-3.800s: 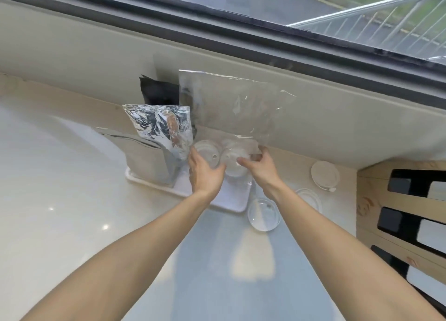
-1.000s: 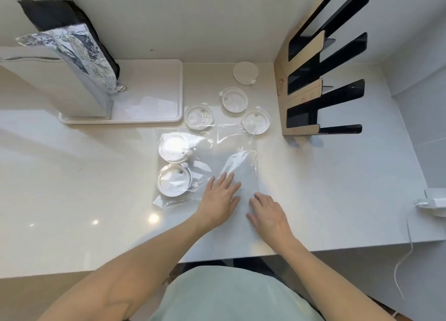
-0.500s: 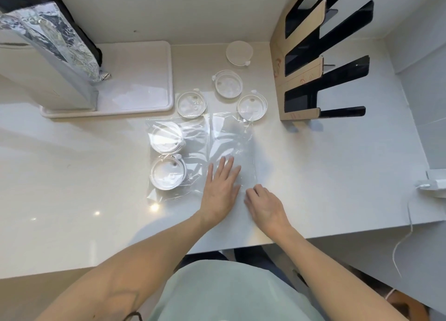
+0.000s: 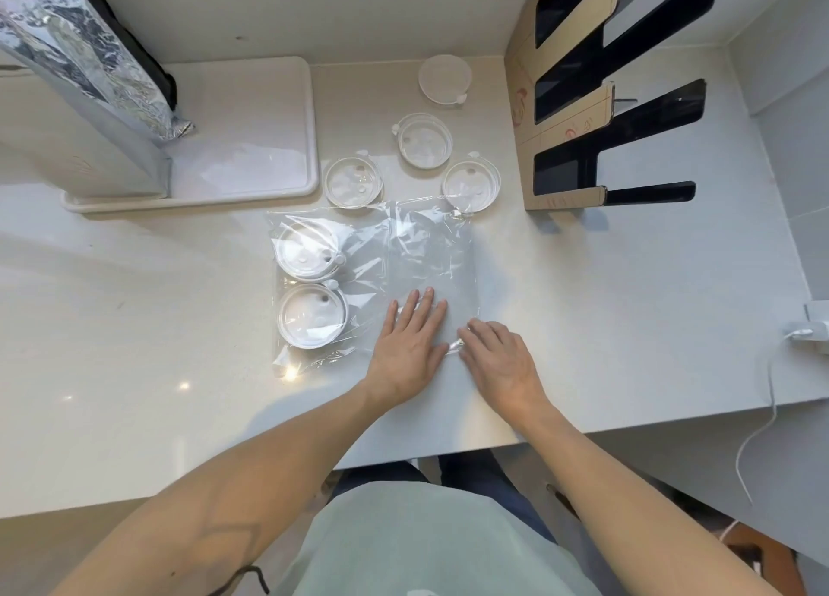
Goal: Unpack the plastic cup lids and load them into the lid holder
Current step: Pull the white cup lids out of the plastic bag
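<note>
A clear plastic bag (image 4: 417,245) lies flat on the white counter. Inside it, at its left side, sit two stacks of clear cup lids (image 4: 309,252) (image 4: 312,315). My left hand (image 4: 410,342) presses flat on the bag's near part with straight fingers. My right hand (image 4: 498,362) rests beside it at the bag's near right corner, fingertips touching a small bunch of plastic. Several loose lids (image 4: 425,140) (image 4: 353,181) (image 4: 471,186) lie beyond the bag. The cardboard and black lid holder (image 4: 565,115) stands at the back right.
A white tray (image 4: 310,124) at the back left carries tall foil bags (image 4: 89,66). A white flat lid (image 4: 445,79) lies near the back wall. A white charger and cable (image 4: 809,331) sit at the counter's right edge. The counter's front edge is just below my wrists.
The bag, held upright over the tray 3.8 s ago, now lies flat on the counter. Over the last second my hands stay on its near part, the left sliding slightly forward.
</note>
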